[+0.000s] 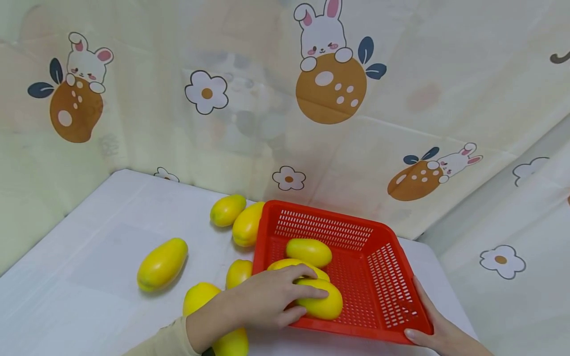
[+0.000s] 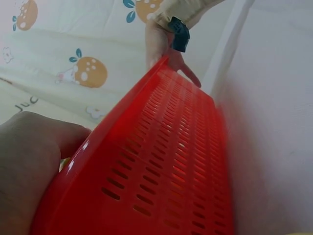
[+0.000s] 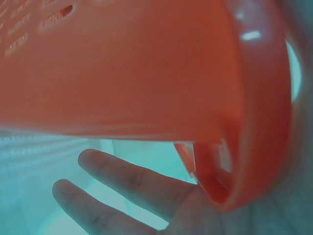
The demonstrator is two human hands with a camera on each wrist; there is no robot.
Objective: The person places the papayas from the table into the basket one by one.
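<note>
In the head view a red plastic basket (image 1: 378, 225) with slotted sides stands tilted on the table. My left hand (image 1: 271, 296) reaches over its near left rim, fingers curled over a yellow papaya (image 1: 327, 304) inside. Two more papayas lie beside that one, one partly under the fingers and another yellow papaya (image 1: 308, 252) farther back. My right hand (image 1: 434, 324) holds the basket's near right corner, thumb over the rim. The right wrist view shows two fingers (image 3: 132, 183) stretched out under the basket. In the left wrist view the basket wall hides the fruit almost wholly.
Several loose papayas lie left of the basket: a single papaya (image 1: 162, 264) out on the white table (image 1: 102, 222), a pair by the far left corner, others near my left forearm. A printed curtain (image 1: 249, 123) hangs right behind the table's back edge.
</note>
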